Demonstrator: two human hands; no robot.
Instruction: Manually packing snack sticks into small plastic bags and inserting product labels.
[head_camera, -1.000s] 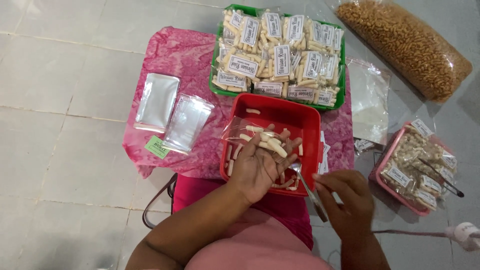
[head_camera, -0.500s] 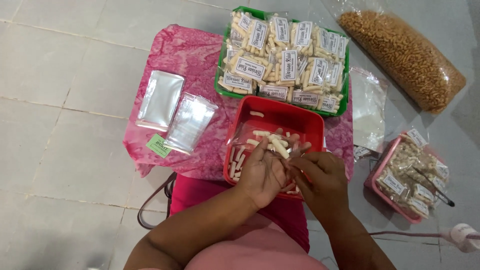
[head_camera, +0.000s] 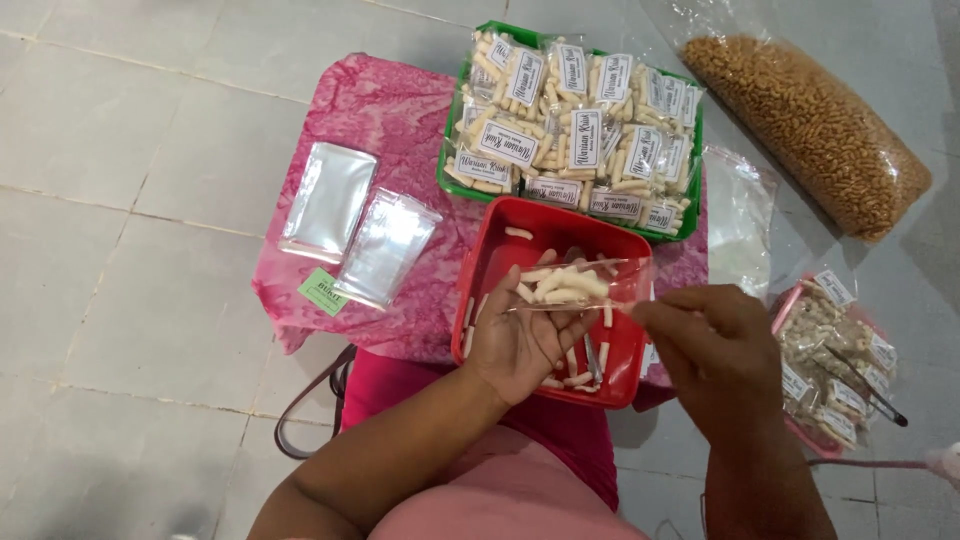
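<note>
- A small clear plastic bag (head_camera: 575, 282), thin and glossy, is stretched flat between both hands, partly filled with pale, stubby stick-shaped snacks.
- The left hand (head_camera: 525, 335) lies palm-up beneath the bag, its fingers loosely curled to cradle the end holding the snacks.
- The right hand (head_camera: 715, 350) pinches the bag's other edge between thumb and fingertips, its remaining fingers curled in.
- Directly below the fingers sits a red plastic tub (head_camera: 500, 250), square with rounded corners; loose pale sticks and a metal spoon (head_camera: 590, 358) lie inside.
- Beyond the fingertips, a green plastic tray (head_camera: 448, 185) is crowded with sealed, labelled packets of the same sticks.
- Out past the left hand's thumb side, two stacks of empty clear bags (head_camera: 355, 220) and a small green slip (head_camera: 321, 292) rest on a crumpled pink marbled cloth (head_camera: 380, 110).
- Outward of the right hand, a pink basket (head_camera: 790, 310) holds more packets; farther off lies a large clear sack of brown snacks (head_camera: 815, 105).
- Everything sits on a floor of pale grey tiles (head_camera: 130, 150) with visible grout lines.
</note>
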